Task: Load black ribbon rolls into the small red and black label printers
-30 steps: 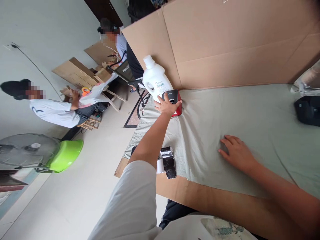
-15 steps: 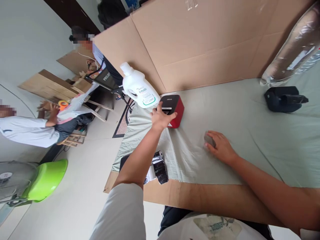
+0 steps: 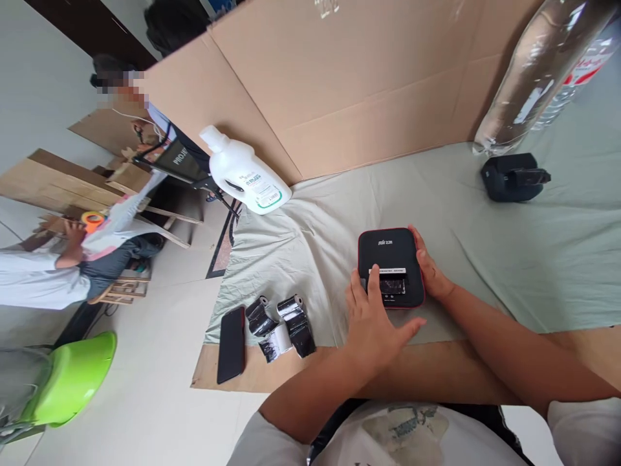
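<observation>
A small black-topped printer with red sides sits on the cloth in front of me. Black film shows in the slot on its top, below a white strip. My left hand is over its lower left part, fingers spread, index fingertip by the white strip and thumb stretched out to the right. Against the printer's right side lies my right hand, its fingers along the edge and partly hidden. Several small rolls, one of them a black-wrapped roll, lie left of my left hand beside a dark phone.
A white detergent bottle stands at the table's far left corner, before a cardboard wall. Far right are a black device and a large wrapped roll. Two people work at the left, above a green tub.
The printer has come from beside the bottle to in front of me. My right hand has gone from a small grey-brown thing, now out of sight, to the printer's side.
</observation>
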The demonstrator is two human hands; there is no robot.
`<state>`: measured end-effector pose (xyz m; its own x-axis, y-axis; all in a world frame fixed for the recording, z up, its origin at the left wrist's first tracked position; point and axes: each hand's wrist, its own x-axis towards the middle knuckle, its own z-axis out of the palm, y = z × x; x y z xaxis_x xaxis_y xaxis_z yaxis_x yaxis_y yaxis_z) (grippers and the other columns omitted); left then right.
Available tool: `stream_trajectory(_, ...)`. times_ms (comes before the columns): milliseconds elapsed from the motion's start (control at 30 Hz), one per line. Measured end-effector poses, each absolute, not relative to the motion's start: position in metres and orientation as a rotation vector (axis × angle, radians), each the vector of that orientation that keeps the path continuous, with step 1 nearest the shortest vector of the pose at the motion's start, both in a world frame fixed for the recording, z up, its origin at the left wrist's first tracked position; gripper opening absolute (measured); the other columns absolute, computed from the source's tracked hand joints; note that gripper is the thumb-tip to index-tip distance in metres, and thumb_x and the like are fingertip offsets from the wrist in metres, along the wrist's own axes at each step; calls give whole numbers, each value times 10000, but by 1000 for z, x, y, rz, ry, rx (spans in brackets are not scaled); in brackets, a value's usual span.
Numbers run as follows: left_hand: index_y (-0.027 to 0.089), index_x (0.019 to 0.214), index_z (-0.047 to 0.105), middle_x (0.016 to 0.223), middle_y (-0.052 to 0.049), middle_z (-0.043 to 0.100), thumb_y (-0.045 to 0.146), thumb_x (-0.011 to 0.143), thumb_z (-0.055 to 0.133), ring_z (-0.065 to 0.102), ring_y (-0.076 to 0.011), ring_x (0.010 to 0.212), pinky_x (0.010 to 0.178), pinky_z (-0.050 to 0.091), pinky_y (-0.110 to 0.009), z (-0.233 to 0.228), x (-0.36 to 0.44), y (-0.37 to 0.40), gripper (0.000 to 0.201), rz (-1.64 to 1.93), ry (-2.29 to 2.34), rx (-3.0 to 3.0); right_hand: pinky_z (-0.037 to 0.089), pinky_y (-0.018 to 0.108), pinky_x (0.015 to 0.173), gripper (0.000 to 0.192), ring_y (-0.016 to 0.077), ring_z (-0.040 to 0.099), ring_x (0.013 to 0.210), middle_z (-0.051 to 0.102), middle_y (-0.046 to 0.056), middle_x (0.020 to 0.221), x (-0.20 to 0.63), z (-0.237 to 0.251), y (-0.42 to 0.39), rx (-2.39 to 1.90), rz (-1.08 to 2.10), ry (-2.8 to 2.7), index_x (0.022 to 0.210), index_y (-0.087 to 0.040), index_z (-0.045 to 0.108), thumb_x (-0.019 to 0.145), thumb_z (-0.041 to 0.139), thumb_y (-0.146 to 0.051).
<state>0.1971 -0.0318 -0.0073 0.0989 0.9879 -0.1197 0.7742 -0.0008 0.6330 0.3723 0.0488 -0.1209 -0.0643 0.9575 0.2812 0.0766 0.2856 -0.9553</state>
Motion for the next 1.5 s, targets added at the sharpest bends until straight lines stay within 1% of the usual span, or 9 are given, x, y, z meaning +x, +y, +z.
stream_trajectory(167,268,1510,290,1572,-175,291,508,820,698,298,-371,1447,1143,303,-584,-17,179,-36,837,739,1543,1822,365,522,1195,614,250,468,1405,449,29,1553,376,-104,51,-1031,1147,-1314,1530,-359,317,982,352,-634)
stream_trajectory(333,242,1330,462,1259,-107,550,313,801,631,543,-223,1072,889,471,-376,-29,159,-3,560,1025,1378,1239,350,572,1177,556,318,429,1411,465,76,1519,380,-77,39,-956,632,-1556,1398,-314,507,909,545,-576)
stream_trajectory(400,237,1238,510,1131,-67,572,224,678,657,543,-190,977,826,466,-330,-31,156,10,579,1031,1327,1028,336,604,1164,427,356,400,1416,493,59,1492,380,-67,31,-832,365,-1745,1179,-305,647,849,628,-575)
stream_trajectory(500,234,1174,535,1040,-34,576,138,550,623,536,-176,940,808,452,-306,-31,157,24,638,1004,1270,884,374,611,1106,325,366,422,1384,554,51,1432,378,-59,23,-700,147,-1947,916,-277,670,808,679,-583)
stream_trajectory(800,352,1402,377,1367,-31,451,132,468,570,479,-228,1172,785,450,-280,-29,162,38,979,936,1167,894,419,562,1080,265,332,393,1421,543,61,1452,373,-61,21,-715,31,-1977,864,-257,643,831,685,-516)
stream_trajectory(1000,357,1442,353,1425,-29,457,140,496,550,514,-213,1151,788,483,-277,-34,161,40,990,890,1122,969,411,647,1077,339,365,479,1351,640,13,1340,375,-68,20,-848,195,-1974,787,-309,674,749,706,-644)
stream_trajectory(1167,344,1437,345,1404,-39,490,149,498,542,529,-223,1179,836,513,-314,-39,159,41,980,893,1111,985,352,696,1110,279,366,481,1350,626,-18,1354,373,-67,20,-789,73,-1950,830,-335,677,753,722,-599)
stream_trajectory(1267,320,1416,367,1400,-57,496,162,502,540,532,-233,1185,854,515,-340,-39,156,40,943,872,1133,997,433,625,1064,300,352,506,1326,580,44,1420,372,-67,21,-703,92,-1942,957,-295,671,792,713,-542)
stream_trajectory(1500,218,1177,593,1272,-95,609,218,750,595,537,-267,1220,1013,441,-430,-15,157,42,427,971,1463,1620,462,620,991,795,368,541,1224,530,143,1365,371,-79,23,-815,315,-1749,1347,-299,466,777,441,-853)
